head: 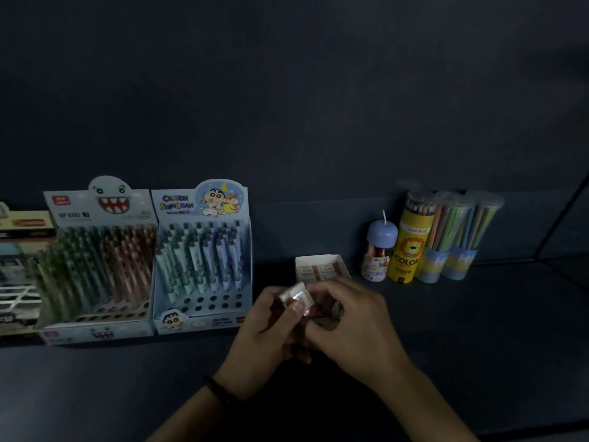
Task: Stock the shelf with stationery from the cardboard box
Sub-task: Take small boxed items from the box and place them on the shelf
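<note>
A small white open box of wrapped erasers (319,266) stands on the dark shelf (478,330) at the middle. Just in front of it my left hand (264,333) and my right hand (350,327) meet, both pinching a small eraser in a shiny wrapper (294,296). My left thumb lies on its lower edge and my right fingers curl over its right side. More small wrapped pieces seem to sit under my right palm, mostly hidden. The cardboard box is out of view.
Two pen display boxes stand at the left, a monster-face one (98,260) and a cartoon one (204,256), with another pack (19,269) at the far left. A small blue-capped tube (379,253), a yellow pencil tube (411,237) and two clear pencil tubes (459,234) stand at the right.
</note>
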The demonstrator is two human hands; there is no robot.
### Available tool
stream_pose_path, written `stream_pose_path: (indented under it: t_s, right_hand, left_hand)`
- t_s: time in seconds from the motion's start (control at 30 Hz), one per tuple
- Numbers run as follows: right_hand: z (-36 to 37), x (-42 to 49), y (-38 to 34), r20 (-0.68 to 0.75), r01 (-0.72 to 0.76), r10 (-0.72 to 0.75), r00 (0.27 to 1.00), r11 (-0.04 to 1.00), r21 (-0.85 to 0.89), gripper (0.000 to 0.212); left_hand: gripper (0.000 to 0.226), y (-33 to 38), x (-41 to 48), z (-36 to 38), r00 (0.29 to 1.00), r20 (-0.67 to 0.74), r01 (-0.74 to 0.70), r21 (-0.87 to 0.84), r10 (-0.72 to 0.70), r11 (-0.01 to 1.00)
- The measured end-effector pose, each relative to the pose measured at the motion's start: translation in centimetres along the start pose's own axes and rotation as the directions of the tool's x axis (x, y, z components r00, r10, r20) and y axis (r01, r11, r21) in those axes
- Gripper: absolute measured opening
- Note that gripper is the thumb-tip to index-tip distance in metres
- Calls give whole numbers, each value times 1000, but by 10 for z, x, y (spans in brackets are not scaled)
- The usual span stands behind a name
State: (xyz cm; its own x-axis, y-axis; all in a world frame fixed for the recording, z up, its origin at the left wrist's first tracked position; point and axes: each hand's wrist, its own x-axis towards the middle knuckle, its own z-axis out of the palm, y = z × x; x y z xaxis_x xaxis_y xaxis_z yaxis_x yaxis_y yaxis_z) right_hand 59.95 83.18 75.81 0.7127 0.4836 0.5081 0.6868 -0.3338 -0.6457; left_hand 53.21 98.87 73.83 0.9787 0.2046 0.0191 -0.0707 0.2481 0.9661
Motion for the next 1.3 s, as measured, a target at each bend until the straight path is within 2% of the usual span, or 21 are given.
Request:
stream_pose_path:
  t_s: [0.1, 0.23, 0.3, 0.37, 0.43, 0.5, 0.67, 0.8, 1.03, 1.3]
  right_hand:
    - [-3, 0, 3, -18, 25, -25, 1000, 1000, -7, 26]
    - [-7, 2, 4, 71, 55, -53, 996, 998, -29, 24]
    - [-16, 7, 9, 81, 40, -38, 996, 999, -22, 29]
    - [-34, 15, 16, 118, -40, 39, 992, 999, 3, 29]
    - [-53, 24, 26, 190, -62, 72, 979, 996, -58, 22]
    - [-66, 33, 36, 275, -47, 83, 958, 990, -135, 15]
    - [-78, 46, 51, 459, 62, 88, 884, 952, -301, 13]
    - [-70, 50, 54, 562, 94, 126, 818, 933, -346, 15]
    - [-62, 59, 53, 635, 104, 186, 750, 914, -391, 21]
    - [-62, 60, 55, 710, 89, 257, 655, 908, -410, 32]
  left_hand:
    - [22, 2, -4, 4, 999, 36, 6, -9, -6, 1000]
    - [16, 0, -5, 1, 999, 24, -51, 94, 49, 994]
    - [16, 0, -3, -4, 994, 3, -112, 180, 113, 977]
    - [14, -2, -2, -9, 985, -27, -156, 308, 172, 939]
    - [13, -4, -1, -12, 979, -35, -165, 426, 199, 890]
    - [13, -5, -1, -11, 981, -30, -157, 475, 194, 866]
    - [14, -6, 0, -11, 983, -36, -145, 456, 181, 878]
    - [14, -8, 0, -12, 985, -42, -128, 467, 167, 875]
    - [14, -10, 3, -14, 984, -42, -128, 502, 171, 855]
    - [18, -13, 3, -14, 987, -57, -114, 408, 151, 906]
